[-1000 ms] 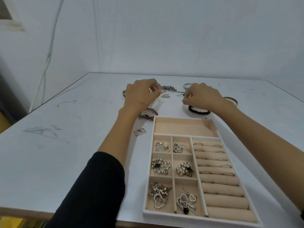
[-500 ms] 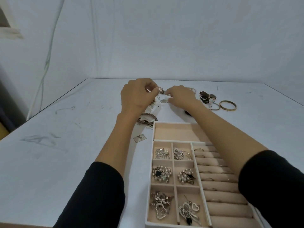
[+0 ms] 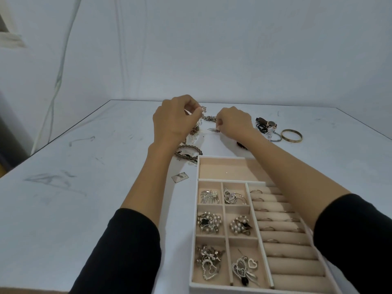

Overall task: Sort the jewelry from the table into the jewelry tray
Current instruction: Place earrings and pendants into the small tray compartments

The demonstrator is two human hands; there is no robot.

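Note:
The beige jewelry tray (image 3: 227, 180) lies at the near right, with brooches in its six small cells and rings on its rolls. Beyond it, a tangle of chains (image 3: 209, 118) lies on the table. My left hand (image 3: 174, 119) pinches one small sparkly end of a chain, lifted above the table. My right hand (image 3: 234, 122) pinches a small silver piece (image 3: 212, 129) close to the table. A beaded bracelet (image 3: 187, 152) lies just under my left wrist.
A gold bangle (image 3: 291, 135), a thin silver ring bracelet (image 3: 275, 137) and a dark-strapped watch (image 3: 266, 124) lie to the right of my hands. A small flat tag (image 3: 179, 177) sits left of the tray. A black beaded piece (image 3: 241, 144) peeks from under my right forearm.
My right hand moved left from the black beads toward my left hand, then the two drew slightly apart. My left hand rose a little with the chain end.

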